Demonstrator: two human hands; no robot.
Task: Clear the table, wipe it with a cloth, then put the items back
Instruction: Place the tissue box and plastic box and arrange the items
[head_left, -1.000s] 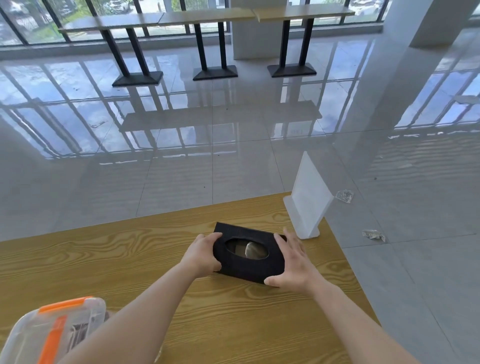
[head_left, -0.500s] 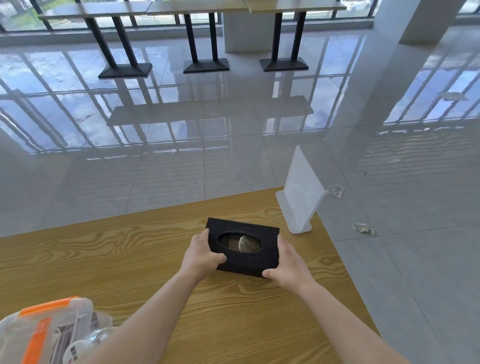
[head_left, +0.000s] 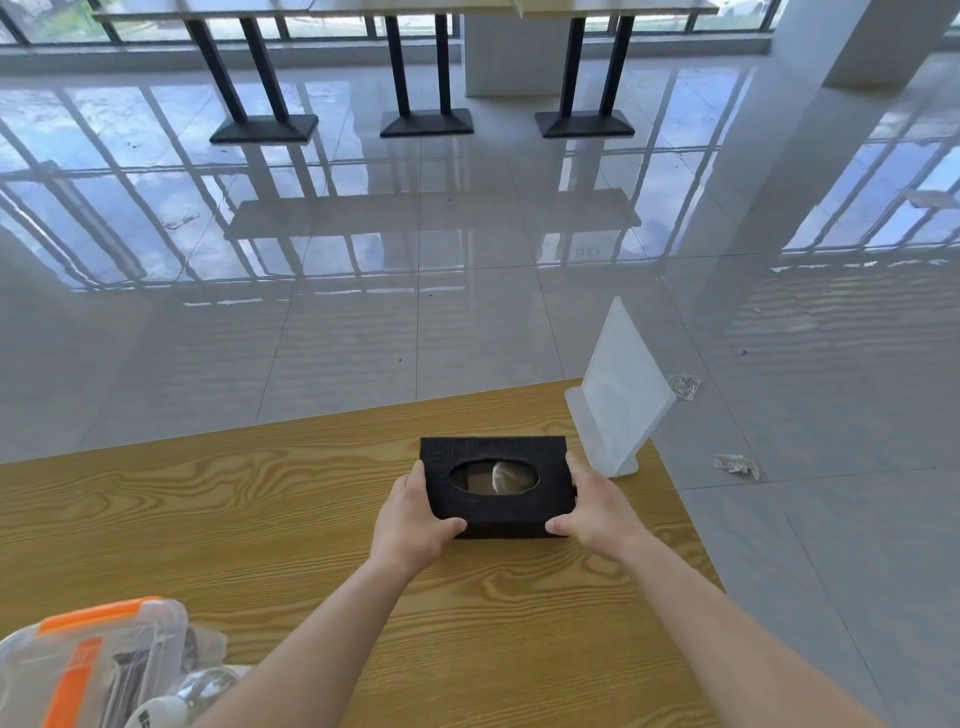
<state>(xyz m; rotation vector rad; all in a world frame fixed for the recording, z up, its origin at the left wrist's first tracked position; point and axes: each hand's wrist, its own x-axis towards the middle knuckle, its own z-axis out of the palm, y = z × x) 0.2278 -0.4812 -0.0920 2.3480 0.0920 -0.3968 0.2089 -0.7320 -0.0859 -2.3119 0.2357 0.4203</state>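
Observation:
A black tissue box (head_left: 496, 506) with an oval opening on top rests on the wooden table (head_left: 260, 519) near its far right corner. My left hand (head_left: 413, 525) grips the box's left end and my right hand (head_left: 597, 512) grips its right end. Just beyond the box, at the table's corner, a white plastic sign holder (head_left: 618, 400) stands upright and tilted back. A clear storage box with orange latches (head_left: 83, 670) sits at the near left edge, partly cut off by the frame.
The table's right edge and far edge drop to a glossy tiled floor. Small bits of crumpled wrapper (head_left: 735, 465) lie on the floor to the right. High tables with black pedestal legs (head_left: 426, 124) stand far back by the windows.
Both hands have turned the tissue box so it now lies square to the table edge instead of skewed. It stays near the sign holder.

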